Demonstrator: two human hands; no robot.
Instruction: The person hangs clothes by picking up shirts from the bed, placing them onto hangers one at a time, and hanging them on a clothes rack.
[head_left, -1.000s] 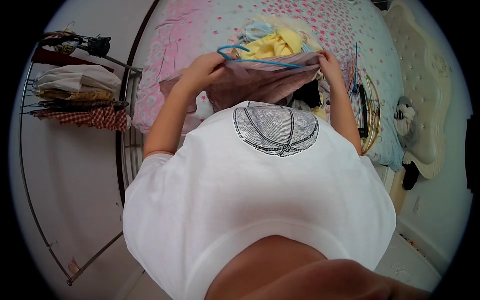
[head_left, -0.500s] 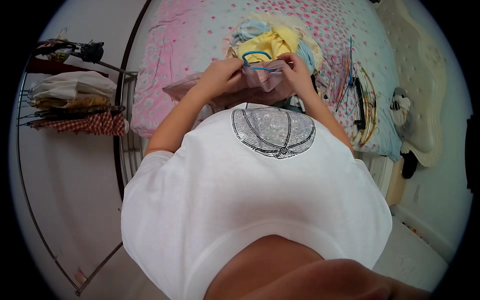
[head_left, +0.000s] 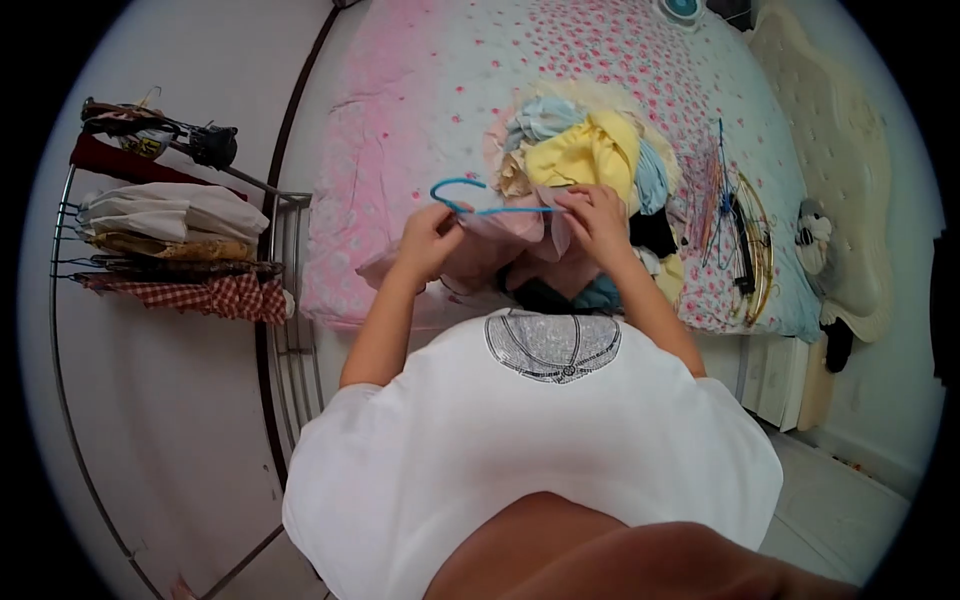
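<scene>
Left hand (head_left: 432, 243) grips hanger (head_left: 512, 210) near its hook, right hand (head_left: 597, 222) pinches garment (head_left: 485, 252); loose, thin cloth could slide off if either grip slackens

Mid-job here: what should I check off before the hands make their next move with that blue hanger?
1. Right hand on the mauve garment: ok, fingers pinch its cloth.
2. Left hand on the blue hanger: cannot tell; closed beside the hook, perhaps on hanger, cloth or both.
3. Hook free of cloth: ok, its curve shows bare.
4. Hanger's far end seated in the garment: cannot tell, hidden near the right hand.
5. Garment smooth: not ok, bunched and folded.
6. Loose hangers apart from the hands: ok.
</scene>
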